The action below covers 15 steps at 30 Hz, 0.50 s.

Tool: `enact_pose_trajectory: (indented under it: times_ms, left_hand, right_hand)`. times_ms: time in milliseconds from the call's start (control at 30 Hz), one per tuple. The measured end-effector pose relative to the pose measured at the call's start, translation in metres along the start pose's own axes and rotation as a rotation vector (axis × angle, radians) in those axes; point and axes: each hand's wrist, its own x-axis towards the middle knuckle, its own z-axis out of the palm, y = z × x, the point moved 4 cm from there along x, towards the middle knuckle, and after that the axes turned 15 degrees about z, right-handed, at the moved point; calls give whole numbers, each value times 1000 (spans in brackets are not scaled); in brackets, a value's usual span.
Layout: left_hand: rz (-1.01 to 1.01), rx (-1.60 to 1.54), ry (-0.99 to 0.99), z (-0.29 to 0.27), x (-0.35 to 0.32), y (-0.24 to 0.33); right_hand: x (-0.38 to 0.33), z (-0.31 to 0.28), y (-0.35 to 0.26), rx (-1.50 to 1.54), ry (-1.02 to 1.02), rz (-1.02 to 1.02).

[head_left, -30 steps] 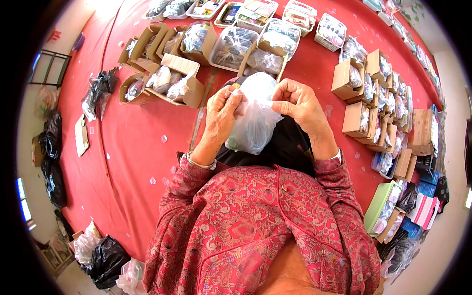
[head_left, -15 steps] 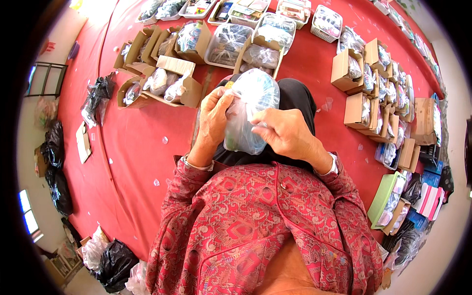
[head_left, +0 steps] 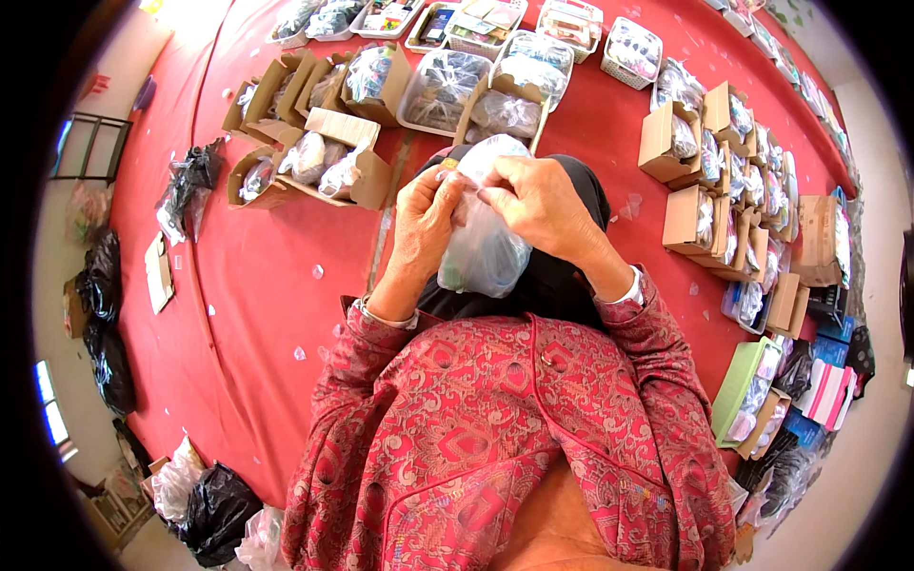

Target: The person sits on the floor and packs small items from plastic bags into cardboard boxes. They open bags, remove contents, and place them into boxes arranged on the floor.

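Note:
A filled translucent plastic bag point(head_left: 486, 252) rests on my lap, over black trousers, and pale bluish contents show through it. My left hand point(head_left: 428, 214) pinches the gathered plastic at the bag's left side, thumb against bent fingers. On the other side my right hand point(head_left: 541, 205) is closed too, its thumb and index finger pinching the plastic near the bag's neck. Both hands are close together, with their fingertips nearly meeting. The right hand hides part of the bag's upper half, so the neck itself is mostly covered.
Ahead of me stand open cardboard boxes point(head_left: 376, 81) and white plastic baskets point(head_left: 631, 52) with bagged goods. More boxes point(head_left: 687, 214) line the right, beside a green bin point(head_left: 747, 390). Black bags point(head_left: 221, 514) lie lower left. Red covering point(head_left: 276, 295) spreads over the floor, with small plastic scraps.
My right hand has moved up and slightly left, toward the left hand at the bag's neck. The bag's top is now more covered by that hand. The left hand has shifted only slightly.

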Motion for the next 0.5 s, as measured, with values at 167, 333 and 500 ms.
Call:
enact_pose_trajectory:
  times_ms: [167, 333, 500]
  left_hand:
    - [-42, 93, 11, -3, 0, -3]
    - [-187, -88, 169, -8, -5, -14]
    - [-172, -64, 160, -6, -3, -14]
  right_hand:
    - [15, -7, 14, 494, -177, 351]
    - [14, -26, 34, 763, -203, 441]
    - [-26, -8, 15, 125, -99, 137]
